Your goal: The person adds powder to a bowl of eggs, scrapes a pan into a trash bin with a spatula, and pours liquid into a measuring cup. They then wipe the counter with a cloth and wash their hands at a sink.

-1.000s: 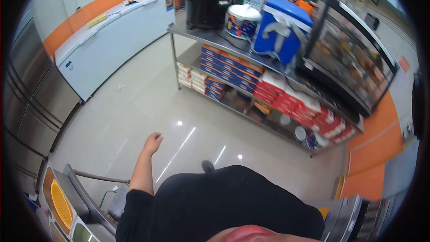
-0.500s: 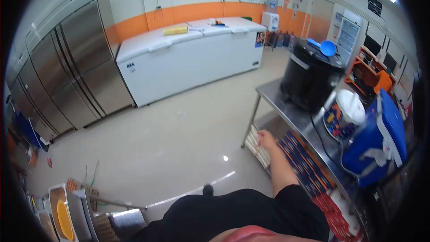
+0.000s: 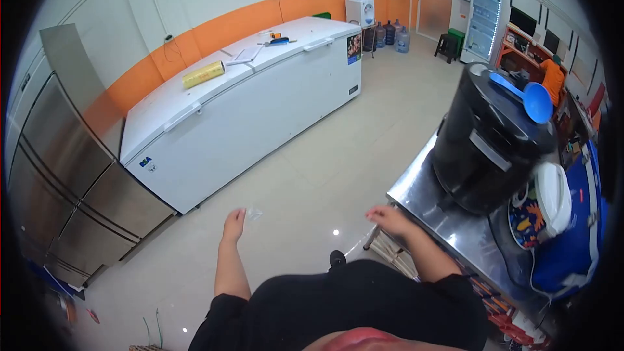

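My left hand (image 3: 233,224) hangs in front of me over the tiled floor, fingers loosely apart, holding nothing. My right hand (image 3: 385,216) is also empty and sits close to the corner of the steel table (image 3: 422,198), just off its edge. On that table stands a large black cooker (image 3: 484,143) with a blue ladle (image 3: 530,99) on its lid. Beside it are a white patterned rice cooker (image 3: 543,208) and a blue cooler box (image 3: 578,247).
A long white chest freezer (image 3: 247,104) runs along the orange-banded wall, with a yellow roll (image 3: 203,75) on top. Steel refrigerator doors (image 3: 58,175) stand at the left. Water bottles (image 3: 387,36) and a glass-door fridge (image 3: 484,16) are at the back. Open floor lies ahead.
The view has swung left from the table shelves to the freezer and moved closer to the table corner. Both hands now show in front of me, swinging as I walk.
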The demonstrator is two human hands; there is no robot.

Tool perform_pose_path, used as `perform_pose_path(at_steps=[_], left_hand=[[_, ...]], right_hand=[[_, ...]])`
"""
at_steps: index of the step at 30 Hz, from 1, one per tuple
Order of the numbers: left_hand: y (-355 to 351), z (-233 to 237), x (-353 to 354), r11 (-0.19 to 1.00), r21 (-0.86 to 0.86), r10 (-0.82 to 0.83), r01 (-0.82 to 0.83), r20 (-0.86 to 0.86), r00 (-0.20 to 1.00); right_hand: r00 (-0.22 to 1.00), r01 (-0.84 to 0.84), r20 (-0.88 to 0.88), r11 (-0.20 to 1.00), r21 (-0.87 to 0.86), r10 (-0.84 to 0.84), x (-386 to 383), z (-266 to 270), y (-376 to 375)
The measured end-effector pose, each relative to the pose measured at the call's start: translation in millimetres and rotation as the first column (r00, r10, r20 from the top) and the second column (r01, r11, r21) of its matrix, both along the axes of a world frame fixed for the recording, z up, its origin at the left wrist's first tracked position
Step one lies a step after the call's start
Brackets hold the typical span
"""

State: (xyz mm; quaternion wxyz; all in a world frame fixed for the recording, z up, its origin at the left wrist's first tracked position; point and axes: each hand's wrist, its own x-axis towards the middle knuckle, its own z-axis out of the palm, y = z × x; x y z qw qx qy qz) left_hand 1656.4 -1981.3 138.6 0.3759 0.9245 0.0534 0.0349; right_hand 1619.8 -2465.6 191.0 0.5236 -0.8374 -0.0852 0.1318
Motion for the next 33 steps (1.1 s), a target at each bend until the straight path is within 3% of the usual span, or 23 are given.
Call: perform_pose_path(at_steps=[2, 3, 4, 6, 8, 9, 11, 12, 14, 15, 17, 20, 21, 22, 24, 26, 27, 28, 29, 30, 31, 33], left_hand=[[-17.0, 5.3, 56.8, 0.992, -0.037, 0.119, -0.118, 0.046, 0.992], [-21.4, -7.6, 69.3, 0.991, 0.018, 0.131, -0.130, -0.017, 0.991], [-15.2, -36.8, 77.4, 0.989, 0.084, 0.130, -0.119, -0.134, 0.982], [8.2, -90.0, 82.8, 0.969, 0.240, 0.086, 0.061, -0.556, 0.827], [24.1, -123.5, 86.0, 0.949, 0.265, 0.070, 0.168, -0.701, 0.710], [30.1, -133.0, 92.4, 0.948, 0.268, 0.087, 0.169, -0.734, 0.673], [35.5, -145.6, 116.4, 0.947, 0.273, 0.116, 0.167, -0.778, 0.617], [37.6, -149.0, 136.9, 0.944, 0.279, 0.121, 0.175, -0.790, 0.602], [44.3, -158.0, 192.0, 0.933, 0.292, 0.120, 0.210, -0.803, 0.584], [49.1, -163.7, 224.9, 0.924, 0.298, 0.110, 0.239, -0.806, 0.581], [54.2, -161.8, 310.0, 0.899, 0.319, 0.084, 0.301, -0.799, 0.596], [58.7, -158.1, 467.4, 0.835, 0.383, 0.030, 0.396, -0.750, 0.661], [54.6, -155.7, 532.7, 0.796, 0.423, -0.003, 0.433, -0.713, 0.702], [43.4, -153.2, 600.7, 0.740, 0.479, -0.054, 0.473, -0.658, 0.751], [-12.2, -133.6, 755.9, 0.710, 0.556, -0.229, 0.433, -0.399, 0.888], [-116.7, -92.5, 882.2, 0.813, 0.469, -0.329, 0.345, -0.119, 0.937], [-176.7, -74.8, 938.7, 0.830, 0.405, -0.388, 0.383, -0.074, 0.919], [-241.3, -51.0, 974.3, 0.828, 0.343, -0.464, 0.443, -0.022, 0.885], [-300.0, -53.4, 1015.8, 0.857, 0.214, -0.495, 0.469, 0.088, 0.864], [-359.4, -42.0, 1026.9, 0.844, 0.164, -0.530, 0.511, 0.105, 0.841], [-427.5, -28.2, 1027.3, 0.829, 0.097, -0.559, 0.551, 0.144, 0.816], [-530.7, -62.5, 1023.1, 0.743, 0.058, -0.665, 0.667, 0.174, 0.726]], right_hand=[[0.990, 0.140, -0.032, 0.988, 0.068, -0.138, 74.7, -8.0, -14.3], [0.989, 0.148, -0.020, 0.985, 0.085, -0.146, 111.1, -3.7, -14.0], [0.987, 0.159, 0.003, 0.983, 0.093, -0.160, 145.1, -1.2, -8.4], [0.982, 0.186, 0.020, 0.976, 0.115, -0.189, 211.9, 5.0, 5.4], [0.969, 0.066, 0.235, 0.996, 0.058, -0.078, 277.1, 13.2, 18.3], [0.967, 0.095, 0.229, 0.994, 0.062, -0.107, 309.4, 13.5, 22.4], [0.931, 0.057, 0.352, 0.915, -0.398, 0.095, 372.7, 1.1, 16.6], [0.939, 0.092, 0.340, 0.912, -0.400, 0.055, 400.6, -15.4, 5.5], [0.966, 0.107, 0.255, 0.814, -0.571, 0.052, 451.9, -65.2, -14.0], [0.973, 0.137, 0.233, 0.814, -0.565, -0.003, 471.4, -109.6, -25.8], [0.963, 0.010, -0.197, 0.760, -0.650, -0.182, 495.9, -184.9, -56.6], [0.913, 0.115, -0.326, 0.921, -0.371, -0.246, 465.4, -213.4, -82.7], [0.887, 0.193, -0.363, 0.944, -0.269, -0.285, 457.1, -209.4, -88.1], [0.860, 0.238, -0.385, 0.930, -0.281, -0.336, 448.7, -206.1, -96.9], [0.857, 0.279, -0.378, 0.932, -0.230, -0.350, 439.5, -190.3, -108.1], [0.800, 0.392, -0.389, 0.889, -0.237, -0.456, 437.6, -199.9, -126.8], [0.617, 0.663, -0.460, 0.737, -0.133, -0.639, 437.9, -208.8, -135.0], [0.391, 0.867, -0.540, 0.495, -0.056, -0.746, 437.3, -214.5, -146.6], [0.199, 0.940, -0.652, 0.331, -0.085, -0.732, 445.6, -197.2, -158.9], [0.160, 0.953, -0.661, 0.290, -0.092, -0.733, 454.2, -200.9, -168.3], [0.186, 0.932, -0.625, 0.338, -0.133, -0.758, 467.3, -204.2, -197.4], [0.316, 0.848, -0.499, 0.475, -0.232, -0.807, 504.0, -210.8, -250.3]])
